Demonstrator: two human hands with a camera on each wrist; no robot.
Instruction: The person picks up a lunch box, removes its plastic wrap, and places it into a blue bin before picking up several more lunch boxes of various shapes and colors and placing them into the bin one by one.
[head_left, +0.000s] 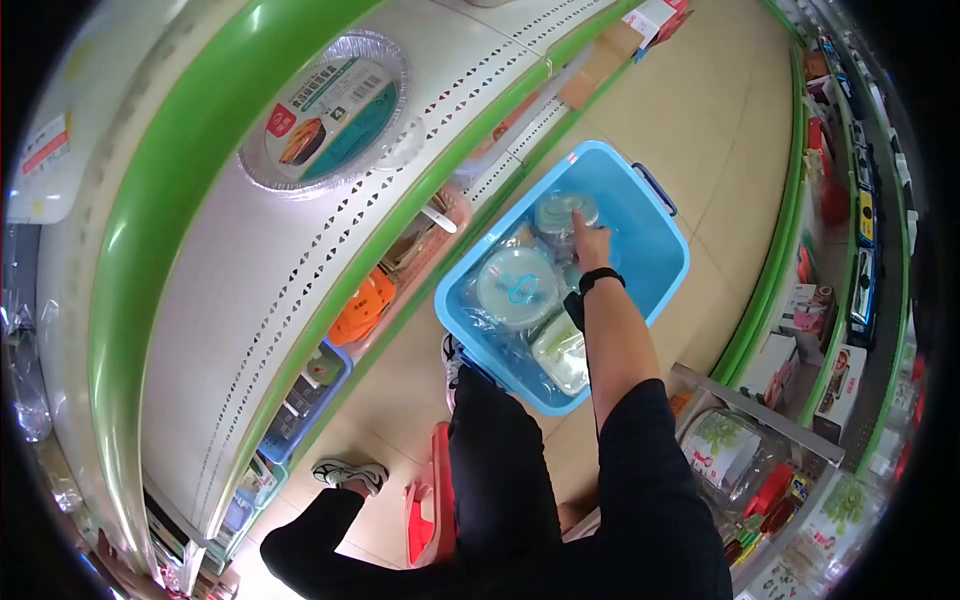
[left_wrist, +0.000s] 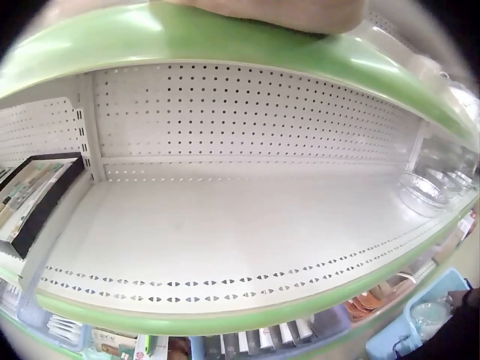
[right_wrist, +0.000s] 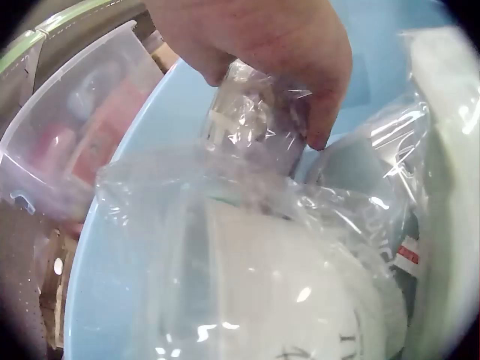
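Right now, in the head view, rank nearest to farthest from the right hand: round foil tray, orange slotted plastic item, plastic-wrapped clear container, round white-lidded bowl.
1. Plastic-wrapped clear container: in the grip of the right hand, inside the blue tub.
2. Round white-lidded bowl: beside it, same tub.
3. Orange slotted plastic item: lower shelf, left.
4. Round foil tray: upper shelf, left.

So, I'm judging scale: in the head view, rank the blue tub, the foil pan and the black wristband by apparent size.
Blue tub, largest.
Foil pan, second, though nearness to the camera inflates it.
Black wristband, smallest.
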